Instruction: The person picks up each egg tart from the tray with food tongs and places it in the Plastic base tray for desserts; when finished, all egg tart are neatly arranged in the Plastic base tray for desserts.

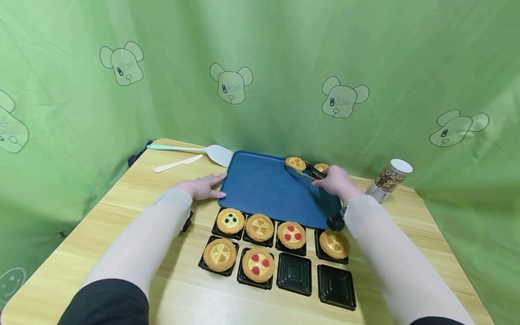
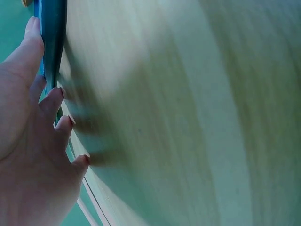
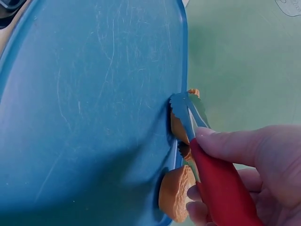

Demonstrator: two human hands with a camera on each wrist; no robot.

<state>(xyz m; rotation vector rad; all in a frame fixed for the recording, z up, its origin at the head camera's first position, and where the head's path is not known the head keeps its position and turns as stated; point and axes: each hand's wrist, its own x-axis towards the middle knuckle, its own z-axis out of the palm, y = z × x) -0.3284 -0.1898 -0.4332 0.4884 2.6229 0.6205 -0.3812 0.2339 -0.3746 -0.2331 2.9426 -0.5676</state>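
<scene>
Red-handled tongs (image 3: 221,183) are in my right hand (image 1: 336,182), which grips them over the back right of a blue tray (image 1: 260,187). The tongs' tips stand on both sides of an egg tart (image 1: 293,161) at the tray's back edge; whether they squeeze it I cannot tell. Just right of it, partly behind my hand, sits a second tart (image 3: 174,194). My left hand (image 1: 199,187) touches the tray's left edge, its fingers spread and fairly straight. In the left wrist view, the thumb (image 2: 29,49) lies against the tray's side.
In front of the tray, several black square bases hold tarts (image 1: 258,265); two others (image 1: 294,274) show their ridged floors. A white spatula (image 1: 219,155) and a pale knife (image 1: 178,163) lie at the back left. A white-lidded jar (image 1: 390,179) stands right of my right hand.
</scene>
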